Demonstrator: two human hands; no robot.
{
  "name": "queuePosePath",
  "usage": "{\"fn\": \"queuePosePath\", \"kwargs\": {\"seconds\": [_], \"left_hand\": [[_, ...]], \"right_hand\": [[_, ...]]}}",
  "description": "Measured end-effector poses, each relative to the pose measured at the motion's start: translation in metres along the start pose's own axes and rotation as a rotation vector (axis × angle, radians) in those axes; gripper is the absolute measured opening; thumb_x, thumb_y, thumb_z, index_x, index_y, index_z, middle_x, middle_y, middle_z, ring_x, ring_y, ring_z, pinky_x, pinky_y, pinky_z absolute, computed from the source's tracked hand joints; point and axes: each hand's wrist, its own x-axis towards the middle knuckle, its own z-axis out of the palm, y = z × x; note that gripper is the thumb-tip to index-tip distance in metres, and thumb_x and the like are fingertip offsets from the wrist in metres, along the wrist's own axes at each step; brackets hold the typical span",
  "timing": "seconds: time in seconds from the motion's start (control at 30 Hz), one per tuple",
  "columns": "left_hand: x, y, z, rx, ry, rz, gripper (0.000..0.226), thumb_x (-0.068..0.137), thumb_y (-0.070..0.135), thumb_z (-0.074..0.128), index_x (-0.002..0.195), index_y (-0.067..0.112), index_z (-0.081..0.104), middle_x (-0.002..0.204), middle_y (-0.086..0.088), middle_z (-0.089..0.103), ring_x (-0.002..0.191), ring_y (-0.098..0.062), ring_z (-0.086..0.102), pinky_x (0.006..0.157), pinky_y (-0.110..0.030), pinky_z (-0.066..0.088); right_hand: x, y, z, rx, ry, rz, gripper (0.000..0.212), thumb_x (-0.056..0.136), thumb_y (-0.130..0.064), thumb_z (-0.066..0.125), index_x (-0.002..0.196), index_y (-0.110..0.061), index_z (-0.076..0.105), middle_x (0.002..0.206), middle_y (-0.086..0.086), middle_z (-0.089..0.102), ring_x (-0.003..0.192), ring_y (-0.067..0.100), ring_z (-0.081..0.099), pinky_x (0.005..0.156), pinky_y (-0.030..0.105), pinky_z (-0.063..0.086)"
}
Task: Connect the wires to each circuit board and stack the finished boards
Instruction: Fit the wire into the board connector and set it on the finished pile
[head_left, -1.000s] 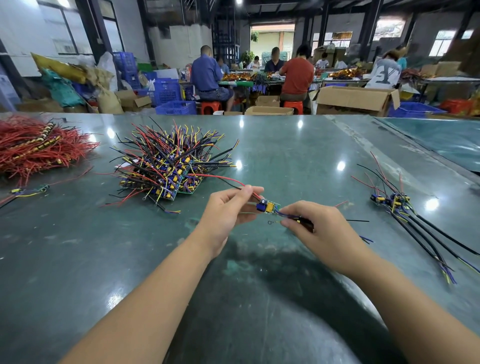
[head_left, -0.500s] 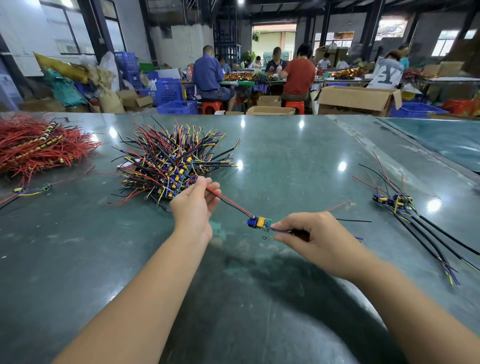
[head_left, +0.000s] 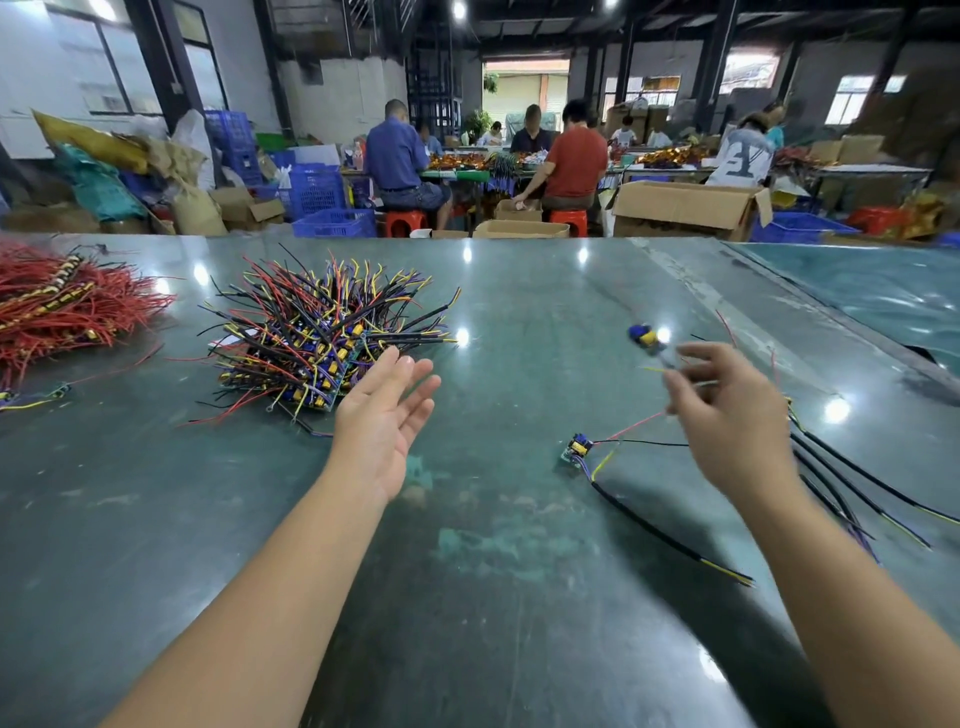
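head view: left hand (head_left: 387, 415) spread, palm up, fingers straight, holding nothing, just beside stack of finished boards (head_left: 317, 343) on green surface (head_left: 493, 571). right hand (head_left: 727, 415) raised, fingertips pinching wires of blurred small board (head_left: 644, 335) in air. another wired board (head_left: 574, 449) lies flat on surface between hands, black cable trailing toward right forearm. red wire pile (head_left: 62, 306) far left.
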Motion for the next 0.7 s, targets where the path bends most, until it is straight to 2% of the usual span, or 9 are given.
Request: {"fn": "queuePosePath", "kwargs": {"seconds": [0.1, 0.2, 0.3, 0.37, 0.43, 0.5, 0.53, 0.6, 0.7], "left_hand": [[0.000, -0.002, -0.002, 0.017, 0.014, -0.017, 0.028, 0.092, 0.012, 0.058, 0.120, 0.018, 0.056, 0.082, 0.000, 0.075, 0.073, -0.011, 0.071, 0.059, -0.018, 0.054], [0.001, -0.001, -0.003, -0.014, 0.057, -0.007, 0.025, 0.093, 0.011, 0.056, 0.117, 0.020, 0.058, 0.075, 0.003, 0.074, 0.066, -0.008, 0.070, 0.058, -0.017, 0.054], [0.002, 0.001, -0.005, -0.034, 0.083, -0.001, 0.023, 0.094, 0.011, 0.056, 0.114, 0.021, 0.060, 0.072, 0.005, 0.073, 0.062, -0.005, 0.068, 0.057, -0.016, 0.054], [0.001, 0.003, -0.005, -0.039, 0.084, 0.002, 0.022, 0.094, 0.012, 0.056, 0.112, 0.022, 0.061, 0.072, 0.006, 0.073, 0.062, -0.005, 0.067, 0.057, -0.017, 0.054], [0.000, 0.002, -0.005, -0.032, 0.078, 0.003, 0.021, 0.094, 0.011, 0.055, 0.111, 0.022, 0.061, 0.071, 0.006, 0.072, 0.061, -0.005, 0.067, 0.057, -0.016, 0.054], [-0.001, 0.001, -0.003, -0.016, 0.070, 0.002, 0.020, 0.094, 0.011, 0.055, 0.110, 0.021, 0.060, 0.070, 0.005, 0.072, 0.059, -0.005, 0.066, 0.056, -0.016, 0.053], [-0.001, 0.000, -0.002, -0.005, 0.065, 0.000, 0.019, 0.094, 0.011, 0.054, 0.110, 0.020, 0.060, 0.069, 0.005, 0.072, 0.058, -0.005, 0.066, 0.056, -0.017, 0.053], [-0.002, 0.000, -0.001, 0.029, 0.044, -0.004, 0.018, 0.095, 0.011, 0.053, 0.107, 0.020, 0.061, 0.068, 0.004, 0.071, 0.057, -0.006, 0.065, 0.055, -0.017, 0.053], [-0.006, -0.003, 0.003, 0.152, -0.011, -0.042, 0.018, 0.095, 0.007, 0.050, 0.102, 0.017, 0.062, 0.069, 0.001, 0.070, 0.055, -0.006, 0.064, 0.053, -0.017, 0.053]], "right_hand": [[0.014, 0.032, -0.023, -0.304, 0.101, 0.174, 0.015, 0.088, -0.008, 0.057, 0.100, -0.006, 0.066, 0.096, 0.016, 0.069, 0.092, 0.034, 0.063, 0.083, 0.038, 0.046], [0.015, 0.053, -0.029, -0.576, -0.040, 0.372, 0.021, 0.085, 0.002, 0.051, 0.099, 0.002, 0.068, 0.103, 0.028, 0.066, 0.100, 0.044, 0.057, 0.084, 0.041, 0.045], [0.012, 0.057, -0.027, -0.698, -0.089, 0.359, 0.024, 0.083, 0.004, 0.051, 0.095, 0.002, 0.071, 0.101, 0.027, 0.066, 0.097, 0.044, 0.057, 0.084, 0.040, 0.046], [0.013, 0.058, -0.028, -0.759, -0.087, 0.321, 0.025, 0.083, 0.001, 0.052, 0.100, 0.000, 0.070, 0.105, 0.027, 0.064, 0.102, 0.042, 0.054, 0.088, 0.039, 0.041], [0.013, 0.053, -0.028, -0.741, -0.056, 0.254, 0.026, 0.086, -0.003, 0.054, 0.107, -0.001, 0.069, 0.110, 0.026, 0.061, 0.107, 0.041, 0.050, 0.091, 0.038, 0.034], [0.010, 0.037, -0.024, -0.556, -0.038, 0.121, 0.023, 0.087, -0.007, 0.057, 0.105, -0.003, 0.070, 0.105, 0.020, 0.064, 0.102, 0.036, 0.053, 0.092, 0.035, 0.035], [0.007, 0.026, -0.020, -0.441, -0.075, 0.060, 0.020, 0.087, -0.009, 0.059, 0.103, -0.005, 0.071, 0.098, 0.012, 0.065, 0.096, 0.029, 0.055, 0.088, 0.029, 0.036], [0.000, 0.006, -0.009, -0.331, -0.257, -0.013, 0.017, 0.088, -0.016, 0.060, 0.097, -0.013, 0.073, 0.086, -0.004, 0.062, 0.087, 0.015, 0.055, 0.075, 0.021, 0.033], [-0.013, -0.006, 0.005, -0.387, -0.532, -0.073, 0.018, 0.090, -0.026, 0.057, 0.090, -0.019, 0.073, 0.075, -0.013, 0.060, 0.078, 0.010, 0.058, 0.065, 0.021, 0.036]]}}
